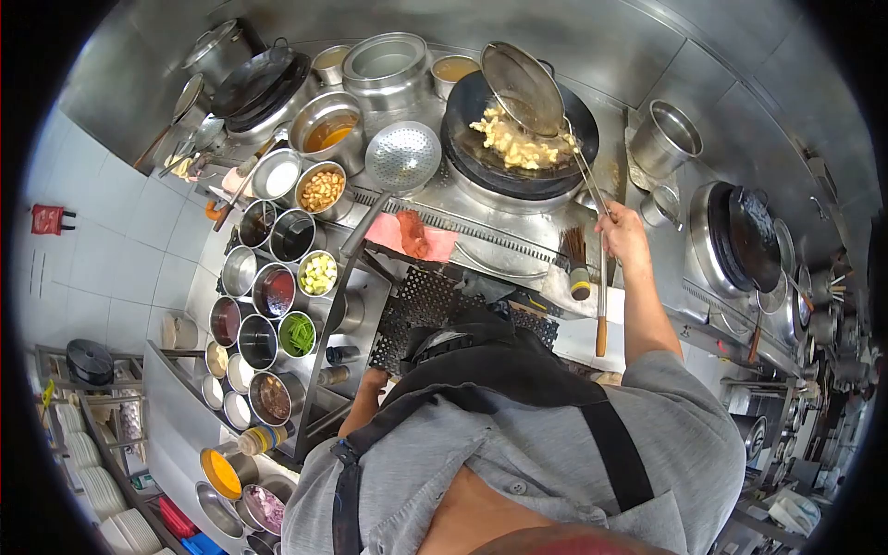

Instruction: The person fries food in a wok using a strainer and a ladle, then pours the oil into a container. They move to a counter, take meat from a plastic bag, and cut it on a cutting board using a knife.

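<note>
Right hand (624, 236): closed on the long handle (602, 287) of your wire strainer (523, 88), its basket tilted over the wok (467, 106) beyond your knuckles

Pale yellow pieces (523, 148): in that wok, ahead and to the left of the same hand, beside the basket's lower edge

Left hand (375, 379): low at your side, grip too small to tell

Brush (577, 268): upright bristles, just left of your right hand

Handling, as judged: hold the handle firmly, basket low, wrist steady, so pieces stay inside the rim

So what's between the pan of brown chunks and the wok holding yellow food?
A round perforated skimmer sits there, as the head view shows.
</note>
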The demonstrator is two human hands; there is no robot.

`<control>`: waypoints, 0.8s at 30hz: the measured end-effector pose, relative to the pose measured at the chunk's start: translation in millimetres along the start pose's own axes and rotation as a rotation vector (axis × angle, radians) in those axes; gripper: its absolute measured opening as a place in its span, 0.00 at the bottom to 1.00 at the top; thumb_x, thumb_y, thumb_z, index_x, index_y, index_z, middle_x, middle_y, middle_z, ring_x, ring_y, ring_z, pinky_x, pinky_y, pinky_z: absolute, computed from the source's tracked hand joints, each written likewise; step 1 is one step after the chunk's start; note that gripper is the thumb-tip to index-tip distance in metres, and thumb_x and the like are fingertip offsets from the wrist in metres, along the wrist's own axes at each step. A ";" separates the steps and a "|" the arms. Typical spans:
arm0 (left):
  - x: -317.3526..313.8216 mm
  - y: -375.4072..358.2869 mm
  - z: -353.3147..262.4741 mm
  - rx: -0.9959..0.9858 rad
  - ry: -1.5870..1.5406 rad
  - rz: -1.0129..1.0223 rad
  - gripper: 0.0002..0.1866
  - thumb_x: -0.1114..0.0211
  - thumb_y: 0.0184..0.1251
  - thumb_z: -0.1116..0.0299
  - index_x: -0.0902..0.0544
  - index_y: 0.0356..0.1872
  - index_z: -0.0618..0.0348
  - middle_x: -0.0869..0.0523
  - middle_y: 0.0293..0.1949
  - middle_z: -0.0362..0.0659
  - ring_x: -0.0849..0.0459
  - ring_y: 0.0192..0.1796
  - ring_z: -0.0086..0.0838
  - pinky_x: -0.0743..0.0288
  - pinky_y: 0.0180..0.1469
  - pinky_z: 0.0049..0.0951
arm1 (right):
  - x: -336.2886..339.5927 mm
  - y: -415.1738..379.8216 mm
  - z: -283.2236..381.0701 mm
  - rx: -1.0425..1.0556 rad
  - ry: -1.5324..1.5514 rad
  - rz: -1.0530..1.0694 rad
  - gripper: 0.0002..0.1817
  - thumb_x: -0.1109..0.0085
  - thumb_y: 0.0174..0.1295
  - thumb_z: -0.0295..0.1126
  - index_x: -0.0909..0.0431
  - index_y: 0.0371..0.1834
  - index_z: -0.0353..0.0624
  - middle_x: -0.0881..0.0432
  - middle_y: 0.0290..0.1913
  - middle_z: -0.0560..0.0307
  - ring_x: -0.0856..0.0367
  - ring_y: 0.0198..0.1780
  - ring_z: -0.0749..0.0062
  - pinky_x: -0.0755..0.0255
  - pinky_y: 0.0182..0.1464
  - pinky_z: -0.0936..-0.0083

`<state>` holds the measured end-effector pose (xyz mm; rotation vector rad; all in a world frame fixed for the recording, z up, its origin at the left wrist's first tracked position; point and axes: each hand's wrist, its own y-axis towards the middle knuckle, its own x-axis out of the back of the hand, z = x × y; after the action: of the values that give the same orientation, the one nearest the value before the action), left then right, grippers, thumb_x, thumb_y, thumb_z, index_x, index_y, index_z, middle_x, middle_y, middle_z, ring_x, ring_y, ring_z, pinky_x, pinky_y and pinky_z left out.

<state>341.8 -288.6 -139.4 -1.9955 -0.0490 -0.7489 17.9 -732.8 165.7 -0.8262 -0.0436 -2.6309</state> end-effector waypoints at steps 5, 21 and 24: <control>-10.4 18.0 11.1 0.008 -0.123 -0.049 0.10 0.45 0.58 0.73 0.18 0.39 0.58 0.18 0.35 0.46 0.18 0.30 0.36 0.19 0.23 0.37 | 1.1 -7.3 -31.8 0.126 -0.250 -0.130 0.13 0.51 0.57 0.25 0.23 0.44 0.39 0.23 0.20 0.57 0.30 0.13 0.79 0.37 0.16 0.75; 86.5 4.8 -79.8 -0.144 -1.019 -0.450 0.13 0.43 0.62 0.71 0.20 0.46 0.61 0.17 0.36 0.40 0.19 0.38 0.26 0.26 0.39 0.24 | -10.1 59.4 -36.6 0.074 -0.453 -0.405 0.16 0.50 0.54 0.28 0.23 0.45 0.37 0.22 0.39 0.34 0.24 0.46 0.41 0.30 0.51 0.55; 144.9 33.4 -94.8 -0.406 -0.756 -0.761 0.11 0.42 0.63 0.71 0.20 0.44 0.63 0.16 0.37 0.41 0.19 0.37 0.24 0.28 0.37 0.23 | -28.3 89.3 -59.3 -0.087 -0.384 -0.310 0.13 0.52 0.54 0.27 0.22 0.40 0.36 0.19 0.33 0.36 0.19 0.37 0.45 0.27 0.42 0.57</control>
<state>424.3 -421.0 -57.1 -2.5665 -1.2356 -0.4163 39.6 -814.1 93.4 -1.4484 -0.1736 -2.7247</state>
